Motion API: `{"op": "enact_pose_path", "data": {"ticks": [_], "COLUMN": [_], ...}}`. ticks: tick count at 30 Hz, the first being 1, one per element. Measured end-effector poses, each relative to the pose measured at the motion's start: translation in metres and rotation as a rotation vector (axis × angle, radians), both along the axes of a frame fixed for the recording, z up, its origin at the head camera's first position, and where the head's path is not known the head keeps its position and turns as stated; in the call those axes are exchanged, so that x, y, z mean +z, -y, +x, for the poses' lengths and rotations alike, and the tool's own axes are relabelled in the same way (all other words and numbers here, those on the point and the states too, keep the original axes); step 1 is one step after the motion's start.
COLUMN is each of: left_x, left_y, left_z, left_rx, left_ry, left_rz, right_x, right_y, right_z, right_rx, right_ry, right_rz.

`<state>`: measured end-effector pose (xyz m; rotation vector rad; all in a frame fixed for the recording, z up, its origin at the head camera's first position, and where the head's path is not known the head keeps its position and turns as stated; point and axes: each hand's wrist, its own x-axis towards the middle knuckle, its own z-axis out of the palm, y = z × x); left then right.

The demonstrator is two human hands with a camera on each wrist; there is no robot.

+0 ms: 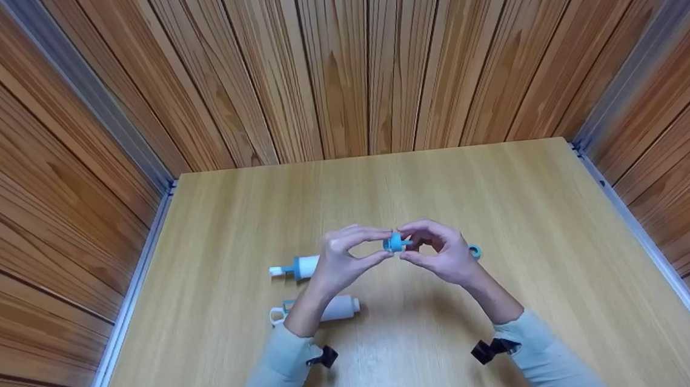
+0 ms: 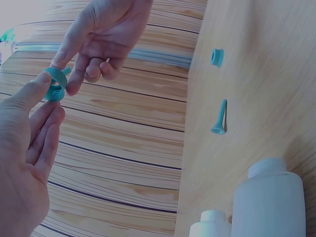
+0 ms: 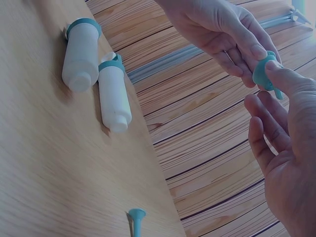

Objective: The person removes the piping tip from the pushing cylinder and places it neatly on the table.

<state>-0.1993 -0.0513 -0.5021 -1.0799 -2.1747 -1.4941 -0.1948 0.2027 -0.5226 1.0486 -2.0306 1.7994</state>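
Note:
Between both hands, raised above the table, is a small teal cap (image 1: pixel 394 242) with a thin stem pointing right. My left hand (image 1: pixel 340 257) pinches the cap's wider end between thumb and fingertips. From the other side, the thumb and forefinger of my right hand (image 1: pixel 446 256) close around the stem end. In the left wrist view the cap (image 2: pixel 55 94) shows a hollow, ringed opening. The right wrist view shows its rounded outer side (image 3: pixel 261 75) beside the right thumb.
Two white bottles with teal collars lie left on the table: one (image 1: pixel 309 267) partly behind my left hand, one (image 1: pixel 336 308) nearer my forearm. A teal ring (image 1: pixel 475 251) lies beyond my right hand. A teal flared-end stick (image 2: pixel 220 118) lies nearby. Wooden walls enclose the table.

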Motion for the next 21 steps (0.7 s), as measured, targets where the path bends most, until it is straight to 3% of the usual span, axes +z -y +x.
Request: {"op": "enact_pose_path", "data": {"ticks": [21], "left_x": [-0.0051], "left_y": [0.0002], "left_z": [-0.0014], "left_rx": [-0.006], "left_ry": [-0.017], "left_rz": [-0.011], "right_x": [-0.0024], "right_y": [0.0019], "right_z": [0.0001], "right_rx": [-0.01], "right_ry": [0.002], "right_rz": [-0.009]}}
